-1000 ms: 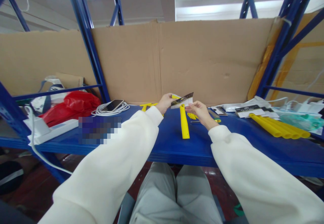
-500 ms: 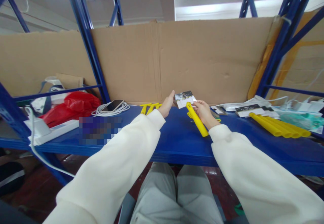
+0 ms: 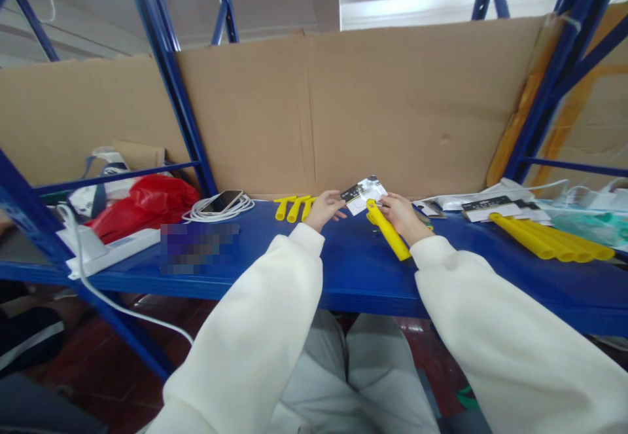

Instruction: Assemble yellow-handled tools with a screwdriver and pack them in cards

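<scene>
My right hand pinches the right edge of a black-and-white printed card just above the blue shelf. A yellow tube-shaped handle hangs at a slant from the card, its narrow looped end overlapping the card's lower edge; whether my fingers also grip it I cannot tell. My left hand is at the card's left edge, fingers loosely bent and apart from the thumb. Contact with the card there is unclear. Behind that hand lie several small T-shaped yellow pieces. Small items beneath my right hand are partly hidden.
Several yellow tubes with printed cards lie on the right of the blue shelf. To the left are a phone on a coiled white cable, a red bag and a white power strip. Cardboard stands behind.
My left hand has turned from upright and flat to loosely bent fingers and shifted slightly lower. The card has tilted in my right hand. The whole view has shifted a little.
</scene>
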`<state>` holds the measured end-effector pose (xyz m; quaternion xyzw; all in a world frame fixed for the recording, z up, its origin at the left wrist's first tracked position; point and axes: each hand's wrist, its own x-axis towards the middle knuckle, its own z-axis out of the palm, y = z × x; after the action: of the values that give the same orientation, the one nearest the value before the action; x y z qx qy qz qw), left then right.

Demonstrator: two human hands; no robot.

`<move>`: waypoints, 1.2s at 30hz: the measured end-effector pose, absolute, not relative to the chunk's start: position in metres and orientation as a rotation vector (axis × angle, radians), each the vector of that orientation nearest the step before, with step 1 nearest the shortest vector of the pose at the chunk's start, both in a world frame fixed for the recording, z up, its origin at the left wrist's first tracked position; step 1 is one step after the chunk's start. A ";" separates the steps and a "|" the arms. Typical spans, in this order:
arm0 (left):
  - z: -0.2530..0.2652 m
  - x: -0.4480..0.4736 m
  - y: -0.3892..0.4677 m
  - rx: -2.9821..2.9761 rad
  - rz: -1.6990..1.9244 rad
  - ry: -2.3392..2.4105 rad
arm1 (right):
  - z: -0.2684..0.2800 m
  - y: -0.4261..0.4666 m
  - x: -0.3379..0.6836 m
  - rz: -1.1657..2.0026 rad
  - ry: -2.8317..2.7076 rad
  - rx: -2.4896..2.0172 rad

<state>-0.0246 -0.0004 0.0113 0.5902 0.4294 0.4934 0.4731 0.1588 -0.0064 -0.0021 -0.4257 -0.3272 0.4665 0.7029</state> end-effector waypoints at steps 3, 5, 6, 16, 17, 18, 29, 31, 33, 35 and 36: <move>0.009 -0.030 0.003 1.490 1.176 1.112 | -0.005 -0.005 0.161 1.079 -0.822 -0.973; 0.008 -0.029 0.003 1.480 1.162 1.135 | -0.006 -0.003 0.163 1.100 -0.861 -0.984; 0.008 -0.029 0.003 1.468 1.156 1.141 | -0.007 -0.002 0.163 1.100 -0.861 -0.988; 0.010 -0.031 -0.001 1.360 1.026 1.112 | -0.009 -0.001 0.163 1.140 -0.863 -0.926; 0.010 -0.031 -0.001 1.358 1.024 1.107 | -0.009 -0.001 0.163 1.142 -0.862 -0.923; 0.010 -0.031 -0.001 1.359 1.028 1.098 | -0.008 -0.002 0.163 1.144 -0.861 -0.921; 0.011 -0.030 -0.005 1.295 1.064 1.076 | -0.002 -0.011 0.161 1.171 -0.949 -0.955; 0.011 -0.030 -0.006 1.283 1.077 1.081 | -0.001 -0.013 0.160 1.165 -0.954 -0.975; 0.013 -0.029 -0.006 1.272 1.086 1.090 | -0.001 -0.014 0.159 1.164 -0.952 -0.972; 0.014 -0.028 -0.008 1.260 1.103 1.097 | -0.001 -0.014 0.159 1.167 -0.949 -0.964; 0.014 -0.028 -0.008 1.254 1.119 1.097 | -0.001 -0.014 0.159 1.166 -0.947 -0.964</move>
<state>-0.0282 -0.0079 0.0140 0.5269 0.4610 0.4700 0.5375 0.1587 -0.0137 -0.0014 -0.4205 -0.4131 0.5085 0.6277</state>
